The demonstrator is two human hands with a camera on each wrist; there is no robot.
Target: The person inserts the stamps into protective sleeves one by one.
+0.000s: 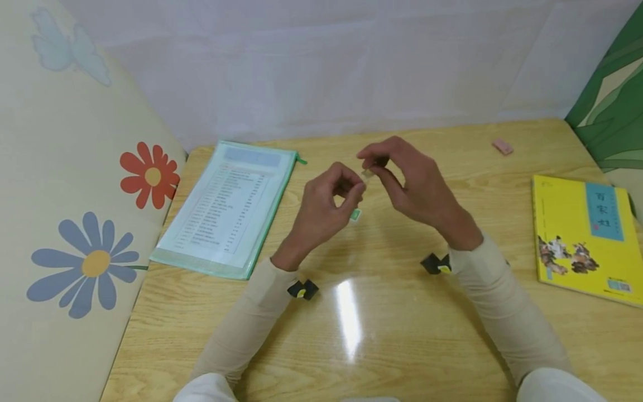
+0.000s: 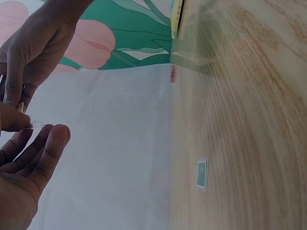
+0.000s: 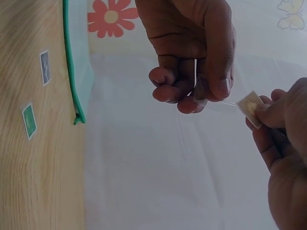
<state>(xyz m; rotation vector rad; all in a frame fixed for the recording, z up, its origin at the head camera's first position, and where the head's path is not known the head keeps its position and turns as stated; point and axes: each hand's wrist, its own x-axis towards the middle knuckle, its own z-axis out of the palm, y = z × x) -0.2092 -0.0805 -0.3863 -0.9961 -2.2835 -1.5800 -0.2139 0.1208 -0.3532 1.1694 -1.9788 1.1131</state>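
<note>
Above the middle of the table, my right hand [image 1: 409, 181] pinches a small beige postage stamp [image 3: 250, 108] with perforated edges between thumb and fingers. Close on its left, my left hand [image 1: 329, 198] holds a small clear plastic sleeve [image 3: 201, 88] between thumb and fingertips. In the right wrist view, the sleeve's edge reaches to the stamp; whether the stamp is partly inside I cannot tell. Below the hands, a green stamp [image 1: 355, 214] lies on the table. The right wrist view also shows a grey stamp [image 3: 45, 67] lying near it, hidden in the head view.
A clear zip folder with green edging [image 1: 216, 209] holding a printed list lies at the left. At the right lies a yellow book [image 1: 577, 240], with a pink eraser-like block [image 1: 502, 146] farther back. A white-covered wall [image 1: 326, 72] closes off the table's far edge.
</note>
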